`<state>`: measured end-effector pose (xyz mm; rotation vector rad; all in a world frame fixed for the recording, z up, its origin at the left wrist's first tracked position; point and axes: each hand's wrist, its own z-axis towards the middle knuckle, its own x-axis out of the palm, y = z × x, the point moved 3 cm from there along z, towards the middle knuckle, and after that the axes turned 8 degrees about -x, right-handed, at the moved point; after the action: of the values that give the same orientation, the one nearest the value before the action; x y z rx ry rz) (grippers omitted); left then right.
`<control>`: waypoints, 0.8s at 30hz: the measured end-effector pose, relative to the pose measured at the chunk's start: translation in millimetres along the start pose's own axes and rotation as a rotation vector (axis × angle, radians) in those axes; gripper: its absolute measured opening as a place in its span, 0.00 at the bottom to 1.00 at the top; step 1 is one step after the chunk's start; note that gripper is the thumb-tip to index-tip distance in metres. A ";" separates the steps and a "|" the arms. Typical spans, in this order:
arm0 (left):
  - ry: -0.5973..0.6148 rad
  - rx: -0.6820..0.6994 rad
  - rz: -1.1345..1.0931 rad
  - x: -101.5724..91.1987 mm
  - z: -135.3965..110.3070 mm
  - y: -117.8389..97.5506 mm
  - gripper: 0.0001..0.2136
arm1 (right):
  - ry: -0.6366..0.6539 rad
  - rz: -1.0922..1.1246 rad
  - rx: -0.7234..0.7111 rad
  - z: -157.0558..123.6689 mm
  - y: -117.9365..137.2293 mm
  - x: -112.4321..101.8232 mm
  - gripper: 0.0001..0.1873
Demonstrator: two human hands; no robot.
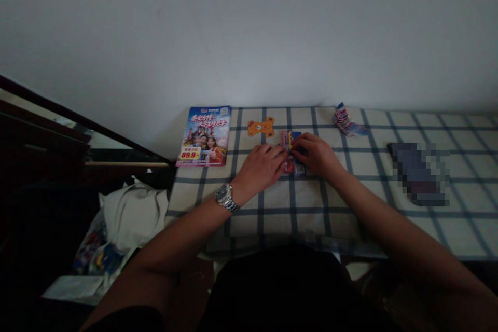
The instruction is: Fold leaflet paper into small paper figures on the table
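A small colourful printed sheet [289, 141], pink, yellow and blue, lies on the checked tablecloth [311, 202]. My left hand [260, 166], with a metal watch on its wrist, rests on the sheet's left side with fingers curled and pressed on it. From the right, my right hand [316, 154] pinches the same sheet with closed fingers. Both hands meet over the sheet, which they partly hide.
An orange bear-shaped cut-out [261, 127] lies just beyond the hands. A glossy flyer [204, 136] sits at the table's left corner. A crumpled printed paper [345, 121] is at the back right. A blurred dark object [420, 172] lies to the right. Bags and cloth [130, 212] lie on the floor at left.
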<state>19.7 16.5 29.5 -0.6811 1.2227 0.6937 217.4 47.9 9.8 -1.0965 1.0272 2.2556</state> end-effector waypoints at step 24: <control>0.005 0.025 -0.034 5.8 0.0 1.9 0.17 | 0.025 -0.041 -0.094 -38.7 20.0 -3.0 0.20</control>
<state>19.4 18.3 23.6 -0.6816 1.2198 0.6474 225.1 5.2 4.8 -1.1770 0.9081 2.2826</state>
